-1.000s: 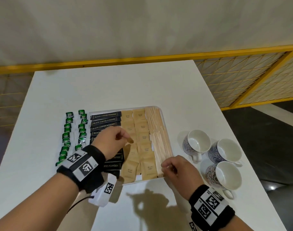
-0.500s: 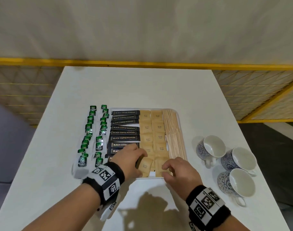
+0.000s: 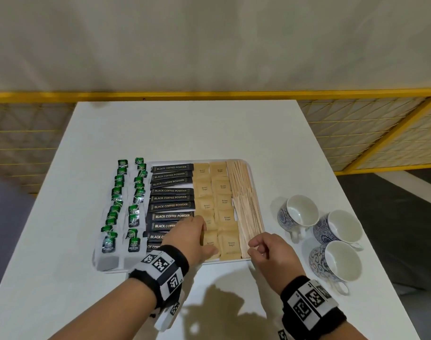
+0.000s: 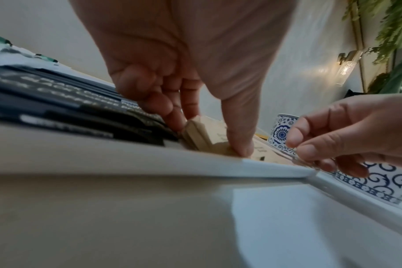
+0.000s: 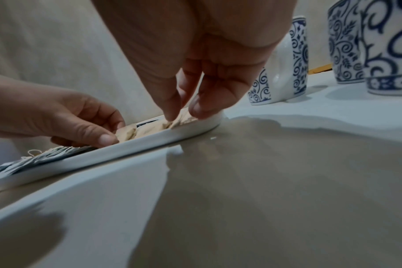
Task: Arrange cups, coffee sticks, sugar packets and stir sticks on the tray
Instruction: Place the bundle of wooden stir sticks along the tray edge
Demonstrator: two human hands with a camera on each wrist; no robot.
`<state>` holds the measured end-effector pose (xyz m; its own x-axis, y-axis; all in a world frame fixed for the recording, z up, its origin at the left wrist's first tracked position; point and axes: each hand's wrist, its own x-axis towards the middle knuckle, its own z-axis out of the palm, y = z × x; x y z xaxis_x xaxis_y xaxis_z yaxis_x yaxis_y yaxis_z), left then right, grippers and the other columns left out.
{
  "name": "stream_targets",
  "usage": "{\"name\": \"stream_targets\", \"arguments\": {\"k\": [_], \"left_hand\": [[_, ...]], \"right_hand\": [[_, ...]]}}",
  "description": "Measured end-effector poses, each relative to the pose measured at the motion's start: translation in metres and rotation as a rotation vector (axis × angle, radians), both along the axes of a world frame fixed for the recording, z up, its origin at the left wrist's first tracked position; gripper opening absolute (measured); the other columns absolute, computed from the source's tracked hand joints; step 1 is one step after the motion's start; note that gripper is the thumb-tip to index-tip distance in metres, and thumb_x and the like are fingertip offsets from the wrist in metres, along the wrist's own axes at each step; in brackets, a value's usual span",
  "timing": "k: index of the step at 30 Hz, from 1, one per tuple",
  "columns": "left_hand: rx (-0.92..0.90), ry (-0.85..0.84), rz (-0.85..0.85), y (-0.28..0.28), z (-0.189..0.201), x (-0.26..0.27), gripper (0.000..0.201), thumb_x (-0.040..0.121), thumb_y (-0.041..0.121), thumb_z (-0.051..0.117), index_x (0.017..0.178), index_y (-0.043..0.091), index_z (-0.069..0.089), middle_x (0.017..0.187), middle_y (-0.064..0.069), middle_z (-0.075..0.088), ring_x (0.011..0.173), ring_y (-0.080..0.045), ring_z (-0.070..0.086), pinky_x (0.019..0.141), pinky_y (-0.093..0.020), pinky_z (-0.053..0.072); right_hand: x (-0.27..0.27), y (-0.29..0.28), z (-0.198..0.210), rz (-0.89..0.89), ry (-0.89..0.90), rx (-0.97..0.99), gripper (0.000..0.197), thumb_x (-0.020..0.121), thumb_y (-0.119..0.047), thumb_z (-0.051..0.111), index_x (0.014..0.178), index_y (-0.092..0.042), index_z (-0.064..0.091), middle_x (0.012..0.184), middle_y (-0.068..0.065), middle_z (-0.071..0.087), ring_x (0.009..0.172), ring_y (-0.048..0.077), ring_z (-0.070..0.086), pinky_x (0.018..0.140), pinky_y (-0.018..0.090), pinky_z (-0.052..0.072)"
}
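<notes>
The white tray (image 3: 175,161) holds a column of black coffee sticks (image 3: 171,198), two columns of brown sugar packets (image 3: 223,201) and a row of wooden stir sticks (image 3: 246,204). My left hand (image 3: 204,241) pinches the nearest sugar packet (image 4: 202,137) of the left column between thumb and fingers, just inside the tray's near rim (image 4: 126,157). My right hand (image 3: 252,246) is at the near right corner, fingertips (image 5: 202,108) curled onto the stir sticks' near ends. Three blue-and-white cups (image 3: 300,212) stand on the table to the tray's right.
Two columns of green tea bags (image 3: 118,207) lie along the tray's left side. A yellow mesh railing (image 3: 357,133) runs behind and to the right of the white table (image 3: 185,128). The table's right edge is close beyond the cups.
My left hand has come from the middle of the tray toward its near edge and taken the nearest sugar packet. The right hand has stayed at the near right corner. The head view has shifted.
</notes>
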<state>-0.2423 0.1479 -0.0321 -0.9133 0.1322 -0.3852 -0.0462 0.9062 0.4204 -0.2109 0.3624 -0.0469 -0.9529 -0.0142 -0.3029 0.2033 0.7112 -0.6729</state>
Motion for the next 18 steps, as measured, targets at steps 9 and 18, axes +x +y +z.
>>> {"name": "stream_targets", "arguments": {"k": [9,18], "left_hand": [[0.171,0.174,-0.121,0.031,0.002,-0.056,0.035,0.093,0.021,0.049,0.128,0.022,0.050,0.118,0.002,0.046,0.110,-0.014,0.047,0.095,-0.024,0.041],[0.092,0.146,-0.188,0.075,-0.007,-0.107,0.027,0.087,0.000,0.039,0.107,0.005,0.057,0.097,-0.005,0.043,0.094,-0.023,0.048,0.083,-0.028,0.043]], "right_hand": [[0.003,0.014,-0.004,-0.081,0.189,0.009,0.032,0.078,-0.007,0.072,0.085,-0.034,0.057,0.081,-0.012,0.049,0.074,-0.001,0.052,0.066,0.006,0.040],[-0.003,0.018,0.008,-0.137,-0.033,0.049,0.012,0.091,-0.032,0.059,0.099,-0.035,0.051,0.076,-0.014,0.059,0.070,-0.006,0.055,0.060,0.006,0.040]]}}
